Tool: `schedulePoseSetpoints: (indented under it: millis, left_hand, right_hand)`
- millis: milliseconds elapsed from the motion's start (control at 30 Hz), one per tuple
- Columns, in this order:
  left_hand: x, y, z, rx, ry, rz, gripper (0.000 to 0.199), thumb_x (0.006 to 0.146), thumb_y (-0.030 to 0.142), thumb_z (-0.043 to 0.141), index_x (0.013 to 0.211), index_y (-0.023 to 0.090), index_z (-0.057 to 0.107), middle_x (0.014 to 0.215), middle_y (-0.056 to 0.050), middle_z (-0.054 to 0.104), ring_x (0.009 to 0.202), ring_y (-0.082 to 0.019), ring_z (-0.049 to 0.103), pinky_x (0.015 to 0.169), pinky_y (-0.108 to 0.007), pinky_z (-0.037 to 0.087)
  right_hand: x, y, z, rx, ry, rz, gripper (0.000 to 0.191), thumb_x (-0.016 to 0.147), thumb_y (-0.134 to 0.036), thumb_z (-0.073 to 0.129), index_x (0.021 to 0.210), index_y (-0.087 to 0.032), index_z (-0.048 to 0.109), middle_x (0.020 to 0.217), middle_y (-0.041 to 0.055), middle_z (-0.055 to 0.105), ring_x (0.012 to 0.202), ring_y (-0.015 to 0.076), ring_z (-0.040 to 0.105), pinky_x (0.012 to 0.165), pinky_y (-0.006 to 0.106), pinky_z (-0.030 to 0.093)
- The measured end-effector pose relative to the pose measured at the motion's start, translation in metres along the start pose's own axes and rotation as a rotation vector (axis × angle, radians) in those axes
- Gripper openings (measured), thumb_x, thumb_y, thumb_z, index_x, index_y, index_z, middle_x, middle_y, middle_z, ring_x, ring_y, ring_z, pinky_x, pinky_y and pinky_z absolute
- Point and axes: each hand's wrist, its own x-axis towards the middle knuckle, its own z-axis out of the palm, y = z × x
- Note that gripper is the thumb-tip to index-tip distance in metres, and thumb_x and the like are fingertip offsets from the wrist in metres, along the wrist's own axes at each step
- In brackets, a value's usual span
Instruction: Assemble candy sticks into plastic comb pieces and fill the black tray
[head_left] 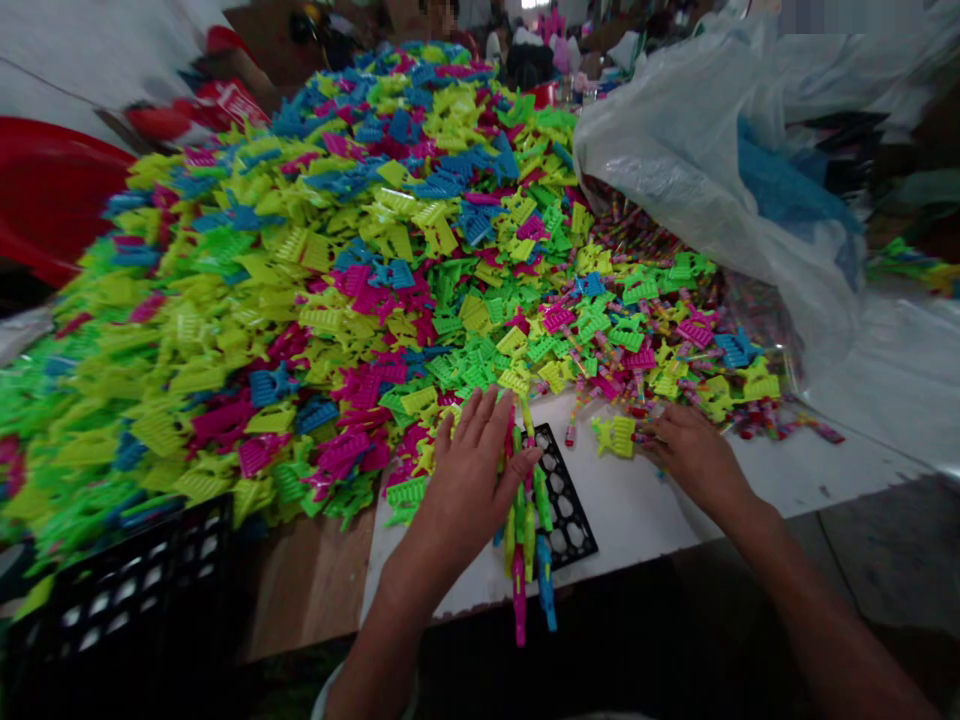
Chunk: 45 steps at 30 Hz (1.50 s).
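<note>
My left hand (476,465) lies palm down with its fingers stretched out, beside and partly over a bundle of coloured plastic pieces (529,520) in green, yellow, pink and blue. These pieces stand side by side on a black tray with round holes (568,500), their narrow ends jutting past the table edge. My right hand (694,455) has its fingers pinched together at the edge of the loose pile; what they hold is hidden. Touching or just beside those fingertips is a yellow comb-shaped plastic piece (613,436). Between the hands lies a thin bead-filled tube (571,420).
A large heap of bright plastic pieces (300,260) covers the table's left and back. More thin tubes (637,225) spill from a clear plastic bag (675,150) at right. Another black holed tray (127,590) sits front left, a red chair (52,190) behind it.
</note>
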Motion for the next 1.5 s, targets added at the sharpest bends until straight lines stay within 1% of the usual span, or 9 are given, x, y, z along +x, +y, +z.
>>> schedulePoseSetpoints:
  millis: [167,333,467,733,900,1000,1167,1300,1500]
  left_hand:
    - [0.042,0.010,-0.003,0.057,0.027,0.042,0.056,0.094,0.052,0.032,0.134,0.015,0.045,0.146,-0.015,0.043,0.138,-0.028,0.033,0.111,-0.049,0.027]
    - [0.060,0.015,0.012,0.162,-0.076,0.050,0.042,0.097,0.037,0.029,0.104,0.015,0.063,0.102,-0.010,0.070,0.098,-0.024,0.064,0.089,-0.041,0.041]
    - [0.058,0.012,0.015,0.189,-0.066,0.063,0.042,0.098,0.033,0.025,0.101,0.015,0.063,0.098,-0.009,0.071,0.095,-0.023,0.063,0.085,-0.039,0.040]
    - [0.057,0.009,0.016,0.084,-0.013,0.052,0.041,0.099,0.033,0.026,0.120,0.016,0.056,0.109,-0.008,0.070,0.100,-0.022,0.063,0.088,-0.039,0.039]
    - [0.056,0.009,0.019,0.114,0.024,0.091,0.047,0.096,0.047,0.030,0.126,0.017,0.052,0.118,-0.009,0.066,0.106,-0.024,0.060,0.092,-0.040,0.037]
    - [0.058,0.009,0.019,0.205,0.007,0.133,0.043,0.095,0.046,0.034,0.113,0.017,0.061,0.108,-0.010,0.068,0.101,-0.025,0.060,0.087,-0.041,0.037]
    - [0.055,0.007,0.012,0.297,-0.093,0.165,0.043,0.096,0.034,0.029,0.086,0.016,0.067,0.086,-0.008,0.067,0.087,-0.025,0.062,0.077,-0.042,0.038]
    - [0.047,0.003,0.006,0.318,-0.152,0.160,0.043,0.096,0.033,0.029,0.085,0.016,0.066,0.086,-0.008,0.067,0.085,-0.025,0.062,0.077,-0.042,0.039]
    - [0.042,0.002,0.008,0.264,-0.081,0.086,0.042,0.097,0.039,0.029,0.102,0.016,0.064,0.100,-0.009,0.069,0.097,-0.027,0.062,0.086,-0.045,0.040]
  right_hand:
    - [-0.002,-0.025,-0.009,0.331,0.007,0.138,0.011,0.086,-0.030,0.050,0.087,-0.020,0.055,0.086,0.0072,0.061,0.078,0.0219,0.060,0.065,0.031,0.047]
    - [0.004,-0.066,0.011,0.905,-0.150,0.337,0.017,0.087,-0.035,0.047,0.091,-0.019,0.052,0.068,0.0006,0.064,0.060,0.0175,0.062,0.059,0.028,0.048]
    - [0.024,-0.098,0.035,1.149,-0.114,0.247,0.019,0.087,-0.037,0.050,0.085,-0.019,0.057,0.072,0.0016,0.066,0.068,0.0175,0.063,0.068,0.028,0.050]
    - [0.045,-0.113,0.051,0.959,-0.114,0.169,0.014,0.088,-0.029,0.049,0.082,-0.020,0.058,0.069,0.0022,0.064,0.065,0.0189,0.061,0.063,0.028,0.048]
    - [0.041,-0.128,0.057,0.675,-0.115,0.018,0.039,0.081,-0.009,0.045,0.118,-0.019,0.052,0.109,0.0105,0.063,0.095,0.0241,0.060,0.080,0.034,0.049]
    - [0.041,-0.131,0.054,0.652,-0.146,0.013,0.039,0.084,-0.008,0.043,0.120,-0.018,0.053,0.106,0.0103,0.064,0.091,0.0236,0.061,0.076,0.033,0.050]
    - [0.030,-0.081,0.021,0.751,0.111,0.091,0.022,0.091,-0.022,0.045,0.108,-0.021,0.059,0.100,0.0056,0.063,0.074,0.0163,0.061,0.072,0.029,0.051]
    - [0.024,-0.004,-0.010,0.395,0.389,0.241,0.020,0.092,-0.028,0.045,0.097,-0.020,0.063,0.093,0.0079,0.063,0.089,0.0231,0.059,0.082,0.038,0.049]
    - [0.049,0.063,-0.025,-0.161,0.365,0.398,0.028,0.088,-0.017,0.042,0.106,-0.014,0.064,0.104,0.0146,0.055,0.086,0.0252,0.054,0.072,0.037,0.046]
